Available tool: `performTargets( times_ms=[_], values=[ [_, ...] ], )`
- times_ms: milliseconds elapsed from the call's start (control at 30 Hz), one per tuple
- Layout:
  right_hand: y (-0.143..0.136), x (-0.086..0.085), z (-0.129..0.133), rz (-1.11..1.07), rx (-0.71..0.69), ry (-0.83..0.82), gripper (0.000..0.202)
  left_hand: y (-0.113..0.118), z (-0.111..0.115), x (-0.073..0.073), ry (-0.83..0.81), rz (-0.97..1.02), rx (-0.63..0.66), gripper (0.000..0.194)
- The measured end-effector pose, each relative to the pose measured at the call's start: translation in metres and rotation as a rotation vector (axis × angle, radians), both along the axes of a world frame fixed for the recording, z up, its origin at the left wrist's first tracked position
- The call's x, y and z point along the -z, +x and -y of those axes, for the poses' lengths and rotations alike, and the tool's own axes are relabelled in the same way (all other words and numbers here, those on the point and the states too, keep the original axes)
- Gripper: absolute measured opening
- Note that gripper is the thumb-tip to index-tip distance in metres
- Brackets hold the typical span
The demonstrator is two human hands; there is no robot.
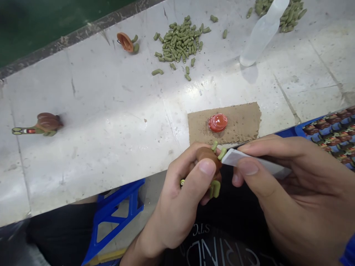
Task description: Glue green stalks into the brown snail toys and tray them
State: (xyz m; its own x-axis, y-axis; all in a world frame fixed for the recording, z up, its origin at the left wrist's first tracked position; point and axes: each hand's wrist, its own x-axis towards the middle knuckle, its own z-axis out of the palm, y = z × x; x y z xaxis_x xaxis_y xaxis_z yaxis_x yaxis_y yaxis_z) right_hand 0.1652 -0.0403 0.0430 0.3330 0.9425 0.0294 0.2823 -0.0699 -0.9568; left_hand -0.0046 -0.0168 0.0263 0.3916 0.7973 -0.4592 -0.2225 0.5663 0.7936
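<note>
My left hand (185, 192) is closed round a small brown and green turtle figure (206, 155), with green limbs sticking out. Between the thumb and fingers of my right hand (288, 177) is a flat white tool (249, 161), its tip at a green limb of the figure. Just beyond my hands, a glossy red blob (217, 122) sits on a piece of cardboard (244, 120). A pile of small green pieces (180, 40) lies farther back on the table (111, 107).
A translucent bottle (262, 35) stands at the back right beside more green pieces (292, 16). Another turtle figure (47, 123) lies at the left, a brown shell part (125, 42) at the back. A blue tray (302, 131) of figures is at the right; a blue stool (111, 218) stands below.
</note>
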Motion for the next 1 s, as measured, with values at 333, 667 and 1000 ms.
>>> performTargets(
  times_ms=[333, 667, 1000],
  values=[
    [0.005, 0.005, 0.004, 0.118, -0.027, -0.019, 0.012, 0.001, 0.002, -0.001, -0.007, -0.008, -0.031, 0.044],
    [0.003, 0.004, 0.008, 0.173, 0.031, -0.030, 0.011, 0.001, 0.002, -0.005, 0.060, -0.200, -0.057, 0.034],
    [0.012, 0.005, 0.003, 0.331, -0.111, -0.001, 0.012, 0.005, 0.003, -0.005, 0.194, -0.272, -0.039, 0.030]
  ],
)
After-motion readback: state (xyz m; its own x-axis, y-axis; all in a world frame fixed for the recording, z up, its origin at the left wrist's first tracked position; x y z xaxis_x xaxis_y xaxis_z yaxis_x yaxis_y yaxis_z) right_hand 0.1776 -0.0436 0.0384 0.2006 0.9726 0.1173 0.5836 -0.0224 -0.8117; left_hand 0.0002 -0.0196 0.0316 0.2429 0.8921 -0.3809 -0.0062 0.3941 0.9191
